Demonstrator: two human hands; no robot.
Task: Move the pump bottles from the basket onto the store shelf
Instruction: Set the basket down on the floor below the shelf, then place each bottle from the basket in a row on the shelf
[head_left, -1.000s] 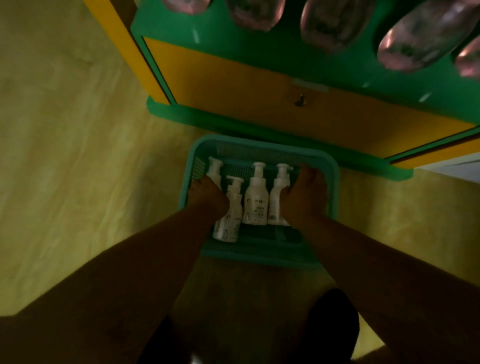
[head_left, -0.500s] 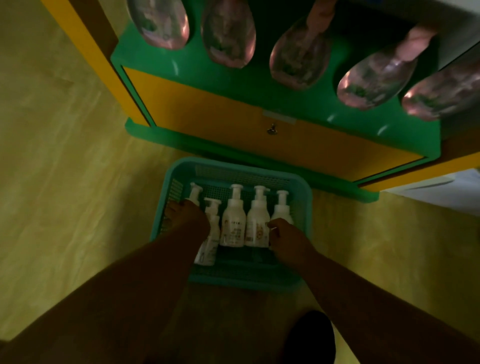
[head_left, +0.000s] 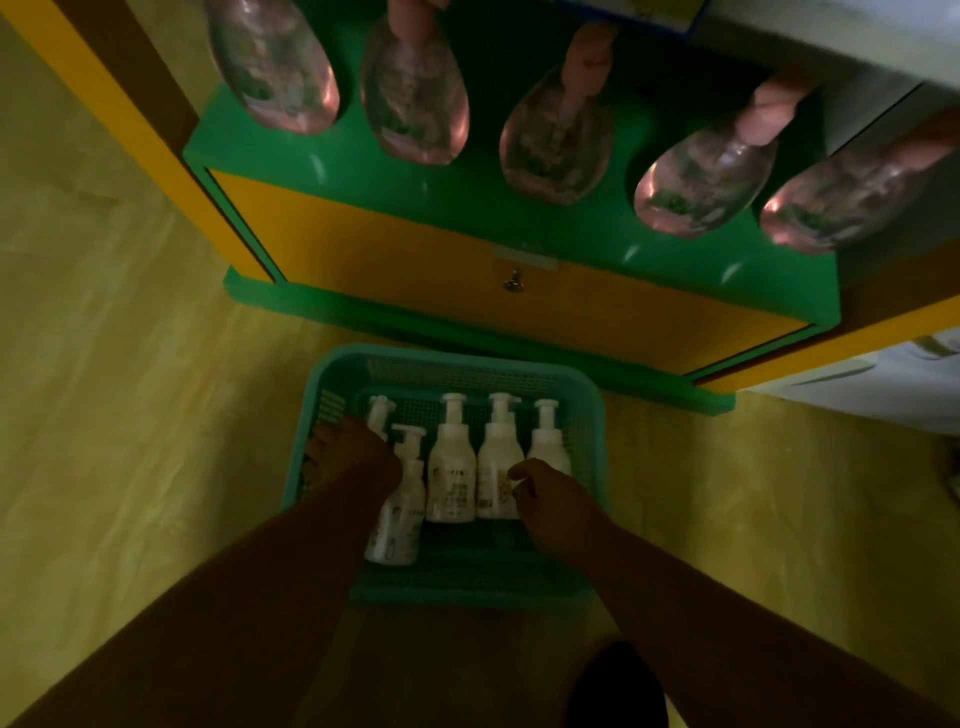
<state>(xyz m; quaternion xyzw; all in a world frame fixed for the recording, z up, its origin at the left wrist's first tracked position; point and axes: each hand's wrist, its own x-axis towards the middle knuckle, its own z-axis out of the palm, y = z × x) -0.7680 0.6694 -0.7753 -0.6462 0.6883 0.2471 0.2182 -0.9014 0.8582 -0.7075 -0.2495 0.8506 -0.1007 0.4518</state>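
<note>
While five white pump bottles (head_left: 451, 470) stand in the teal basket (head_left: 592, 415) on the floor below the green shelf (head_left: 363, 171), your left hand (head_left: 353, 460) covers the leftmost bottle, grip not discernible, and your right hand (head_left: 550, 499) curls around the rightmost bottle (head_left: 546, 441).

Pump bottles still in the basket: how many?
5, all in the basket: far-left behind the left hand, second, third, fourth, far-right by the right hand.
</note>
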